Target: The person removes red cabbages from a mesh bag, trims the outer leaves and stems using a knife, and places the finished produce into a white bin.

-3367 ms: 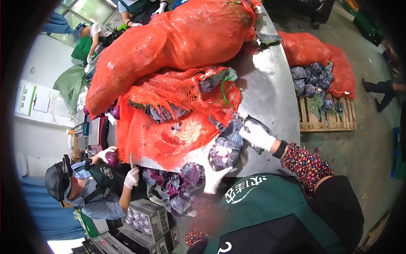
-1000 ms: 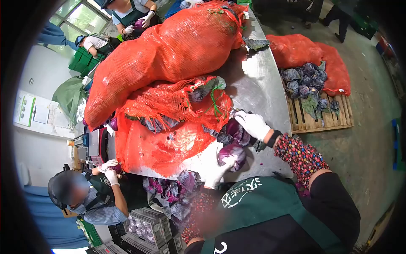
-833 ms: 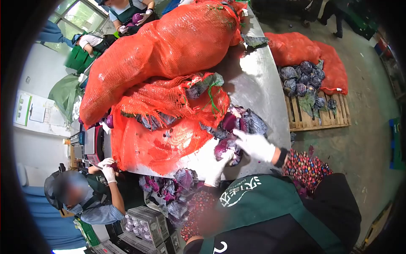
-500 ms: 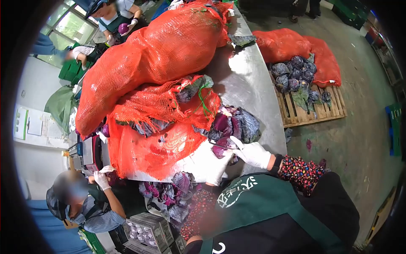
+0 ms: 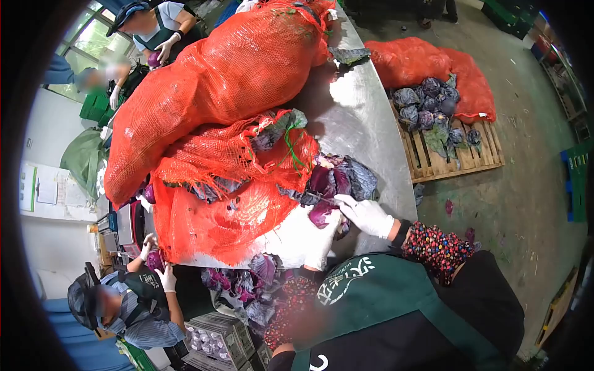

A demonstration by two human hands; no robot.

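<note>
The red cabbage (image 5: 322,213) sits in my gloved left hand (image 5: 319,242), above the near edge of the metal table (image 5: 391,147), its glossy deep purple side showing and the rest partly hidden by my fingers. In my gloved right hand (image 5: 367,219) I hold the knife (image 5: 319,198), its thin blade pointing left and slightly away from me, across the cabbage's far side; I can't see its handle clearly.

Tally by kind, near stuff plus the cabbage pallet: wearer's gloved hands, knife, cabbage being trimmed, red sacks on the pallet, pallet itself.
Wearer's hands: 2 (left hand, right hand)
Knife: 1
Cabbage in hand: 1
Red sacks: 2
Wooden pallet: 1
Total: 7
</note>
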